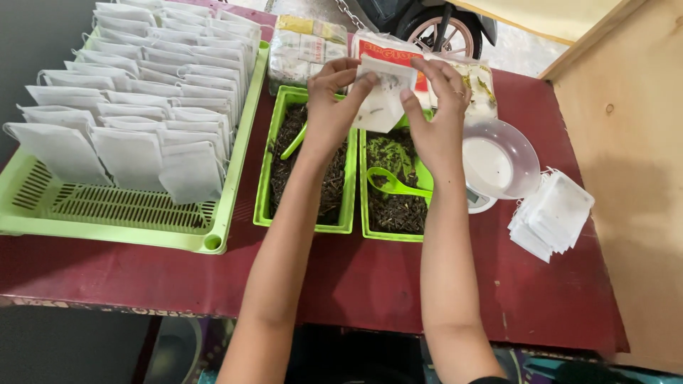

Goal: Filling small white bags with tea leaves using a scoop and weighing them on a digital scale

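The sachet (384, 96) hangs above the two green trays (265, 213), pinched at its top by both hands. If its mouth gapes or tips, herbs could spill past the trays. Left hand (333, 107) and right hand (437, 117) reach forward, arms extended, fingers nipping the edges.

A small home packing workshop: rows of filled sachets (142, 107), herb trays (307, 171), a parked scooter (434, 25)

Two small green plastic trays of dried leaves (265, 206), two green plastic scoops (393, 183), one large slotted green tray (107, 210), one clear bowl (523, 153).
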